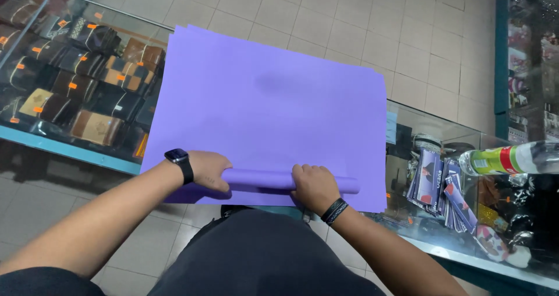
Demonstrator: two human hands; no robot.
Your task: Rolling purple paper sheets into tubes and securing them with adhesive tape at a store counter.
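Your dark-clothed torso (256,261) fills the bottom of the view, pressed against the near edge of the glass desk (407,112). Just beyond it your hands work side by side on a stack of purple paper sheets (268,92) that lies flat over the desk's middle, its far corners slightly fanned and reaching past the far edge. The near end of the sheets is curled into a rolled tube (273,181) running parallel to the near edge. Your left hand (207,171), with a black smartwatch (180,161) on the wrist, wraps around the tube's left end, fingers curled over it. Your right hand (314,186), with a dark woven wristband (335,210), clamps down on the tube a little right of its middle; the tube's right end sticks out past it. Under the glass toward the left far corner sit rows of wallets (75,80) with orange tags. Toward the right edge a plastic bottle (506,159) lies on its side, with small packets (437,185) below the glass.
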